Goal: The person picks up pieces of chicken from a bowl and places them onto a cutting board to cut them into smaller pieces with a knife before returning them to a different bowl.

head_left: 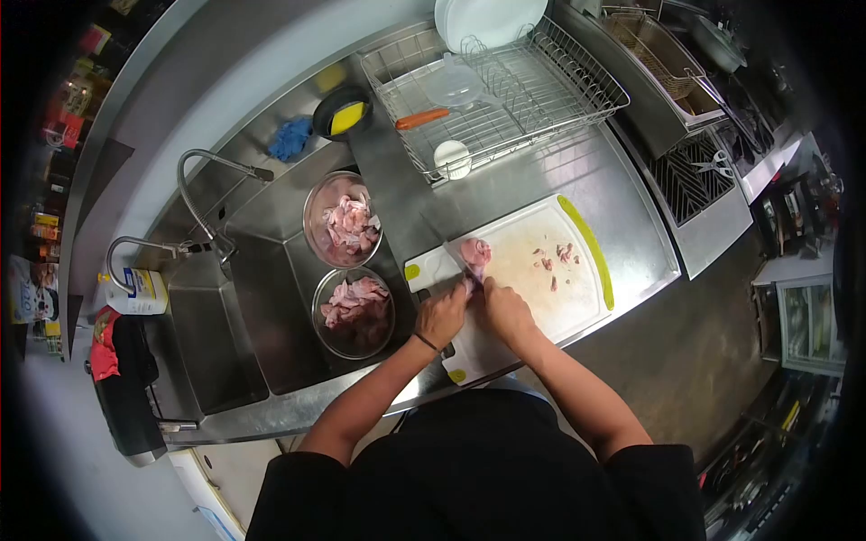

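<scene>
A white cutting board [528, 270] with green ends lies on the steel counter. Near its left part sits a pale pink piece of raw meat [475, 252], its lower end pinched in the fingers of my left hand [442, 317]. My right hand [505, 311] is closed around a knife [456, 255], whose handle is hidden by the fingers. The blade points up and left, alongside the meat and touching or very close to it. Several small meat scraps [555, 260] lie on the board's right half. To the left, two bowls [307, 216] [317, 326] hold raw meat pieces.
Left is a double steel sink [216, 334] with a tall faucet [185, 171]. Behind the board stands a wire dish rack [541, 135] with an orange-handled utensil [421, 118] and a white cup [452, 159]. A black pan [334, 113] and blue cloth [290, 140] sit behind the sink.
</scene>
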{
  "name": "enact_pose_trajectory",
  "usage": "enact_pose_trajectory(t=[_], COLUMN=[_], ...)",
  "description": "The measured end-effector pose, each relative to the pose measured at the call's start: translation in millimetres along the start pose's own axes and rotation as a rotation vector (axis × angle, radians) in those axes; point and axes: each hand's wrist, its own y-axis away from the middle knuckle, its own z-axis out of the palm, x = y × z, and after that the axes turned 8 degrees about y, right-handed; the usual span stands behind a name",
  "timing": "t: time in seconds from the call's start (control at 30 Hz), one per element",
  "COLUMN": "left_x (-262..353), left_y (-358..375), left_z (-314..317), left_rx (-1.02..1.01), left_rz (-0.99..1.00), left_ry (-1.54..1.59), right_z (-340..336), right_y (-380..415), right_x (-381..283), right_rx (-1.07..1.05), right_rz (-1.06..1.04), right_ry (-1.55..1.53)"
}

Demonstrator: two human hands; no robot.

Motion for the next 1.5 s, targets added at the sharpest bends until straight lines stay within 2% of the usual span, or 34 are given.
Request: enact_pose_trajectory(t=[0.1,0.17,0.23,0.33,0.5,0.57,0.63,0.77,0.83,0.9,0.93,0.97,1.03,1.07,1.13,1.17,1.23,1.27,1.3,1.37,1.4,1.5], left_x=[-3,-4,1,-3,1,8,14,15,9,-13,-19,-21,-33,-33,-26,-24,-16,-16,-10,1,4,14], left_y=[3,3,3,1,3,6,6,5,6,4,-5,-9,-18,-19,-26,-27,-28,-26,-24,-23,-24,-25], left_z=[11,12,13,8,3,2,9,9,14,20,8,-6,-17,-20,-30,-28,-24,-24,-25,-26,-29,-38], left_rx=[-0.003,-0.042,-0.024,-0.033,-0.164,-0.086,-0.016,0.053,0.147,0.248,0.382,0.336,0.363,0.367,0.143,0.142,-0.002,-0.095,-0.094,-0.133,-0.169,-0.154], left_rz=[0.006,-0.013,-0.055,0.027,0.056,0.091,-0.027,-0.107,-0.156,-0.306,-0.316,-0.384,-0.194,-0.19,-0.218,-0.214,-0.417,-0.497,-0.499,-0.506,-0.495,-0.573], left_ry=[0.018,-0.113,-0.107,-0.043,-0.063,-0.026,-0.008,0.004,0.025,0.018,0.091,0.015,0.145,0.142,0.363,0.361,1.145,1.434,1.424,1.77,1.791,1.741], right_z=[1,-4,-14,-14,1,4,0,-17,-22,-25,-25,-27,-34,-41,-60,-63,-65,-58,-50,-35,-32,-24], right_y=[8,18,55,77,18,4,4,49,70,83,88,90,95,96,97,99,104,107,108,108,111,112], right_x=[4,4,9,17,10,6,10,23,32,34,35,40,55,62,75,80,88,93,98,106,103,97], right_rx=[0.029,0.06,-0.079,-0.098,-0.005,0.034,0.002,-0.032,-0.17,-0.181,-0.204,-0.199,-0.229,-0.224,-0.166,-0.162,-0.056,0.007,0.006,0.057,0.143,0.061], right_rz=[-0.021,-0.009,0.133,0.147,0.024,-0.01,-0.017,0.031,0.118,0.14,0.162,0.162,0.066,0.064,-0.047,-0.045,0.205,0.283,0.278,0.386,0.31,0.219], right_ry=[0.005,-0.005,-0.031,-0.008,-0.025,-0.027,-0.057,-0.073,-0.003,0.007,0.012,0.012,0.023,0.022,-0.073,-0.075,-0.451,-0.599,-0.608,-0.587,-0.525,-0.479])
